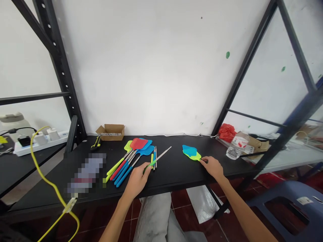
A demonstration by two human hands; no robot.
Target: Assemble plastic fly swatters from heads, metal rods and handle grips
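A metal rod with a green handle [153, 162] is gripped in my left hand [138, 179], its bare silver end pointing up and right. My right hand [212, 166] pinches the narrow neck of a yellow-green fly swatter head [197, 157]. Over that head lies a blue fly swatter head [189, 150]; whether it is also held I cannot tell. To the left of my left hand, several fly swatters with red [138, 144], blue and yellow-green heads lie in a fanned pile, handles toward me. Several loose rods [155, 158] lie just behind my left hand.
A small open cardboard box [111, 132] and a black-and-yellow tool [95, 144] stand at the back left of the black table [174, 174]. On the right are a clear bottle [237, 146] and a red plastic bag [226, 132]. A yellow cable [47, 179] hangs at left.
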